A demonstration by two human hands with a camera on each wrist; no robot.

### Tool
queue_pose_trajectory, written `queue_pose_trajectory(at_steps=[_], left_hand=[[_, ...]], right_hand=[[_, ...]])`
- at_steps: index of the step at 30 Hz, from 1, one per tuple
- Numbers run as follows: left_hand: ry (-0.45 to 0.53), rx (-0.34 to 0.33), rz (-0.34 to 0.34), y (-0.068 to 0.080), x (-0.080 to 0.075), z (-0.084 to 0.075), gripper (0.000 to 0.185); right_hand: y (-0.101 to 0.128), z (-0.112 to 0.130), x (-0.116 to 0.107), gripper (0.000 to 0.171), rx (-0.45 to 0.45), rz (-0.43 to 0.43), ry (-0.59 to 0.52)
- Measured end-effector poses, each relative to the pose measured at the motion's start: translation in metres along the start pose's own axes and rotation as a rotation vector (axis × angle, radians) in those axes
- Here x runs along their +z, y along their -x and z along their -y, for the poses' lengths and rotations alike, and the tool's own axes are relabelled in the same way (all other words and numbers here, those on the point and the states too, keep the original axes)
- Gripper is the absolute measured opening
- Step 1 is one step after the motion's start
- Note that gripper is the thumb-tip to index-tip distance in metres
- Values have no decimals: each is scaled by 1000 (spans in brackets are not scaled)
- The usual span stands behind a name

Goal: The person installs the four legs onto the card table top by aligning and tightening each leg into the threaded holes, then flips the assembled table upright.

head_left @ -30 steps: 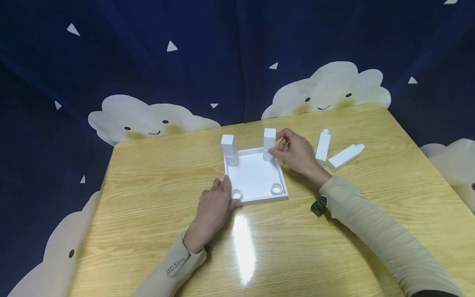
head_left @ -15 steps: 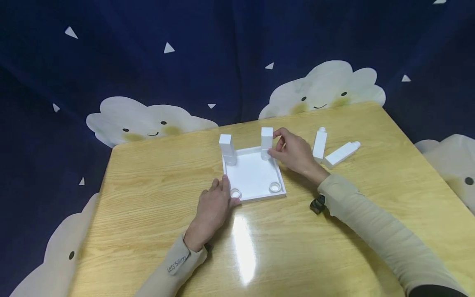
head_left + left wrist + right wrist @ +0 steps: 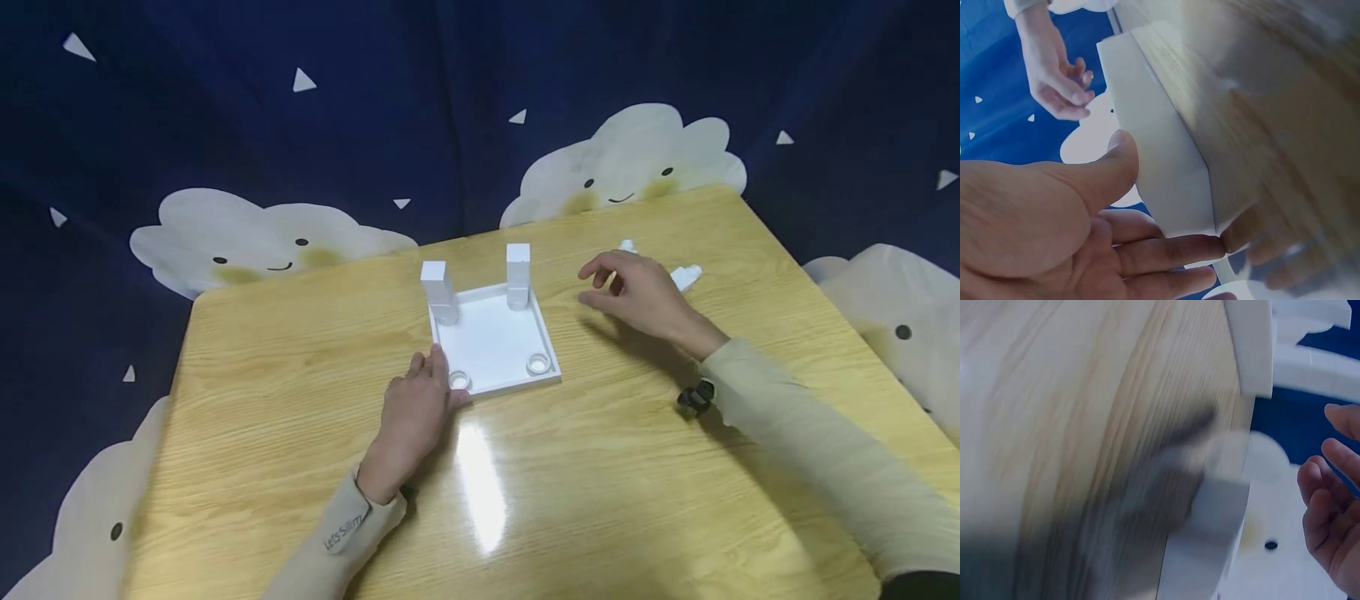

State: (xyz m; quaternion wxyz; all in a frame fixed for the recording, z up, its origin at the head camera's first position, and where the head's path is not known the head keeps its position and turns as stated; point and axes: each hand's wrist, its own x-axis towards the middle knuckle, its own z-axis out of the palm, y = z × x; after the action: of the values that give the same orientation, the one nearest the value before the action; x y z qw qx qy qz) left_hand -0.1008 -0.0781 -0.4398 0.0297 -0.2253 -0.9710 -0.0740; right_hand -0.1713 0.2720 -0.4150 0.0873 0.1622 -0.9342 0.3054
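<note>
Wooden table [image 3: 600, 467], backed by a dark blue cloth with cloud faces [image 3: 247, 242]. White square tray [image 3: 491, 342] sits near the table's middle; all places below are given from it.

Two white posts stand upright in the tray's far corners: left post [image 3: 437, 292], right post [image 3: 517, 275]. Two round sockets sit in the near corners, left one [image 3: 459, 380] and right one [image 3: 537, 363].

Left hand [image 3: 412, 417] rests at the tray's near-left corner, thumb and fingers against the edge; the wrist view shows the thumb [image 3: 1113, 165] on the tray's side and fingers [image 3: 1172, 250] under its corner, a light hold.

Right hand [image 3: 637, 292] hovers to the right of the tray, well apart from it, fingers loosely curled and holding nothing. It covers most of two loose white pieces [image 3: 686, 275] lying beyond it; only their tips show, probably more posts.

A small black object [image 3: 695, 398] lies under the right sleeve, right of the tray's near edge.
</note>
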Motion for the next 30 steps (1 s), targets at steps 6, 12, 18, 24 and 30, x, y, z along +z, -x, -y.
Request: queue_pose_trajectory(at_steps=[6, 12, 18, 24, 30], left_hand=[[-1, -12, 25, 0, -1, 1, 84], [8, -24, 38, -1, 1, 0, 85], [23, -30, 43, 0, 1, 0, 85], [18, -23, 41, 0, -1, 0, 85], [5, -19, 49, 0, -1, -1, 84]], right_hand=[[13, -20, -26, 25, 27, 8, 71], [25, -36, -46, 27, 44, 24, 142], [34, -54, -58, 32, 16, 49, 209], [38, -65, -65, 39, -17, 85, 276], [39, -73, -70, 55, -50, 184, 375]])
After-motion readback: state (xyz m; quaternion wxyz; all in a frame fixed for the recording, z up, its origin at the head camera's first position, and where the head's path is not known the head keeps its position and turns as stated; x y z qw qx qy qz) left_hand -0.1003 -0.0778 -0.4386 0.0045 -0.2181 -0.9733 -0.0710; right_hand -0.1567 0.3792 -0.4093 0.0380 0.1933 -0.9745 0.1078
